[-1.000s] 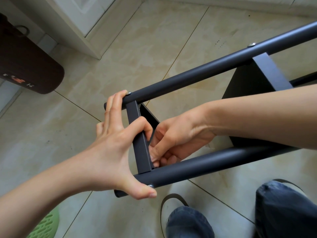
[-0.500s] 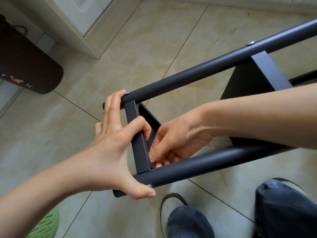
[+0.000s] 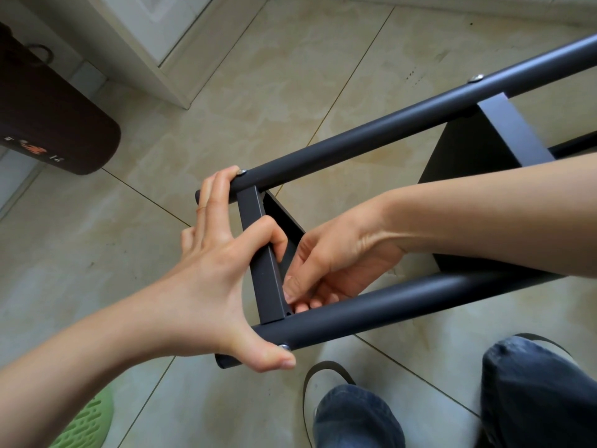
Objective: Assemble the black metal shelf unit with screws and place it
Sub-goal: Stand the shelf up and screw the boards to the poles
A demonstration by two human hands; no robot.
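Between the tubes, the left hand [image 3: 213,276] is gripping the crossbar [image 3: 263,260]; the right hand [image 3: 326,270] is seemingly pinching something hidden behind it.

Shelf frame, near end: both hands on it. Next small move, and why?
Probably keep the left hand bracing and let the right hand finish at the inner corner. The left hand spans both tubes, thumb beside the lower screw; the right fingertips sit where the crossbar meets the lower tube, what they work hidden.
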